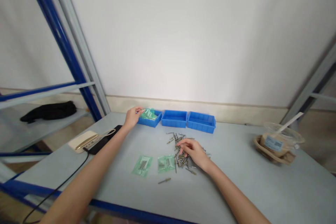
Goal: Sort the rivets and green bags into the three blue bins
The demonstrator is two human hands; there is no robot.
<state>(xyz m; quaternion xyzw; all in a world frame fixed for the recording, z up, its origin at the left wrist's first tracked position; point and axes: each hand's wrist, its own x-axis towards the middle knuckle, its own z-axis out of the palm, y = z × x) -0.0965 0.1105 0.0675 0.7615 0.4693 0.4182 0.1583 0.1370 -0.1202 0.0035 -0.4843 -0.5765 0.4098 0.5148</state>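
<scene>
The left blue bin (149, 123) contains green plastic bags (148, 113); the middle bin (174, 123) and right bin (201, 126) stand beside it along the table's (126, 192) rear edge. The left hand (132, 116) pinches a bag's edge at the left bin. The right hand (194, 151), fingers curled downward, rests over a pile of rivet-like metal pins (181, 163); whether it grips one cannot be told. Two filled green packets (142, 165) lie in front, near a single pin (164, 181). A plastic cup (274, 143) sits far right in a cardboard carrier (286, 159).
</scene>
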